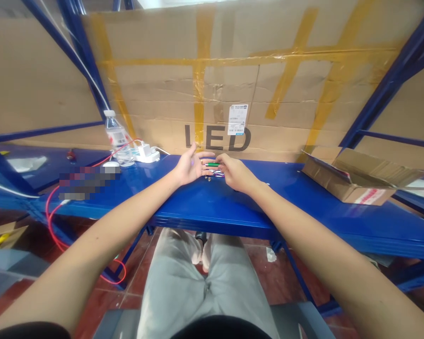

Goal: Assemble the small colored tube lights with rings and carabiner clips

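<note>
A slim green pen-like piece (212, 164) with a shiny end is pinched in the fingers of my right hand (236, 173). My left hand (191, 167) is open, palm turned up and fingers spread. Its fingertips come close to the left end of the green piece; I cannot tell whether they touch it. Just below, silver and purple slim pieces (217, 173) lie on the blue table (212, 205), partly hidden by my hands. A few tiny brass-coloured bits (207, 178) rest beside them.
A water bottle (118, 137) and a white power strip (146, 153) stand at the left, with a red cable (49, 212) hanging off the edge. An open cardboard box (353, 176) sits at the right. A large taped carton (162, 94) stands behind the table.
</note>
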The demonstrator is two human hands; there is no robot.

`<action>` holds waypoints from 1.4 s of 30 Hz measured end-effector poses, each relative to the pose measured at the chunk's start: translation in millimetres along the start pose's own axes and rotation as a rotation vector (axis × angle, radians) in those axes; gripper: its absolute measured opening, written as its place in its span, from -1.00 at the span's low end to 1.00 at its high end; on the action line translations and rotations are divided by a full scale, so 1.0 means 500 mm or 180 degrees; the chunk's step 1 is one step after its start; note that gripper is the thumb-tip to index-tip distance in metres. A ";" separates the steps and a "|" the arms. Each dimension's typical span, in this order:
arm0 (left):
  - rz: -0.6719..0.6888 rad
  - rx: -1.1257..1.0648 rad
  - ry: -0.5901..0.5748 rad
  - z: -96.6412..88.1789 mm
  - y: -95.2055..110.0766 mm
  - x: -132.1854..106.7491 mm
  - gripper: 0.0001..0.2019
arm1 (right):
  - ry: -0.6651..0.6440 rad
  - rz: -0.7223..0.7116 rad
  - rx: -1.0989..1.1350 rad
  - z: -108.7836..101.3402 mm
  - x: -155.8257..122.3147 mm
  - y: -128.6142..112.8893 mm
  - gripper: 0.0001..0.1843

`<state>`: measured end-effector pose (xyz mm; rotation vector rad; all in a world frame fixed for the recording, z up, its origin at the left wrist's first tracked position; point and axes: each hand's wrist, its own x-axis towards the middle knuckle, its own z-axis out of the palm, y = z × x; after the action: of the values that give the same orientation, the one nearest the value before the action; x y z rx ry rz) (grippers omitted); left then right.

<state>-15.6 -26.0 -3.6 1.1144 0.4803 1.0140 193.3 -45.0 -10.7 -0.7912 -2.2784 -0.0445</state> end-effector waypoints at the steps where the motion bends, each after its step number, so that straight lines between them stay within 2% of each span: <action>1: 0.0015 0.0008 -0.0011 0.000 0.000 0.000 -0.21 | -0.0020 0.0005 -0.0006 -0.001 0.000 -0.001 -0.76; 17: 0.0028 0.0099 0.0037 0.000 0.007 -0.005 -0.17 | -0.0237 0.0195 -0.0149 -0.008 0.004 -0.010 -0.80; 32: 0.0022 0.0062 -0.0036 -0.006 0.011 -0.007 -0.23 | -0.0187 0.0143 -0.0153 -0.009 0.006 -0.007 -0.67; 38: 0.0014 0.0111 -0.0044 -0.011 0.011 -0.004 -0.21 | -0.0183 0.0080 -0.0205 -0.006 0.008 -0.003 -0.69; 42: 0.0036 0.0149 -0.0082 -0.010 0.009 -0.003 -0.21 | -0.0101 0.0042 -0.0064 -0.007 0.009 -0.007 -0.58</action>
<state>-22.0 -24.6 -1.9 1.1716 0.4796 1.0015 190.9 -46.5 -4.7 -0.8229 -2.3056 -0.0494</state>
